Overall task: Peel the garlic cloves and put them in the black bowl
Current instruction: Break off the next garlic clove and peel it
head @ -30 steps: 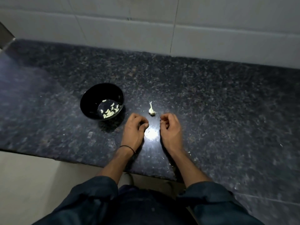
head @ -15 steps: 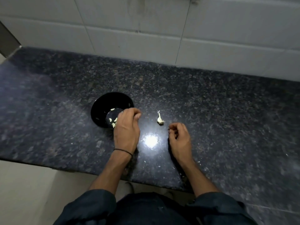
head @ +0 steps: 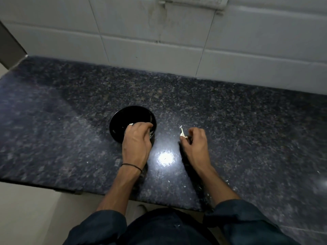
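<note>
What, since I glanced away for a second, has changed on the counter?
The left hand moved forward and left from the counter to the black bowl, fingertips now inside. The right hand slid forward to the garlic scrap; whether it pinches it is unclear. Bowl and scrap stayed put.

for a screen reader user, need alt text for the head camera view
A person's left hand reaches into a black bowl on a dark speckled countertop, while the right hand curls beside a small pale garlic piece. A white tiled wall stands behind.
</note>
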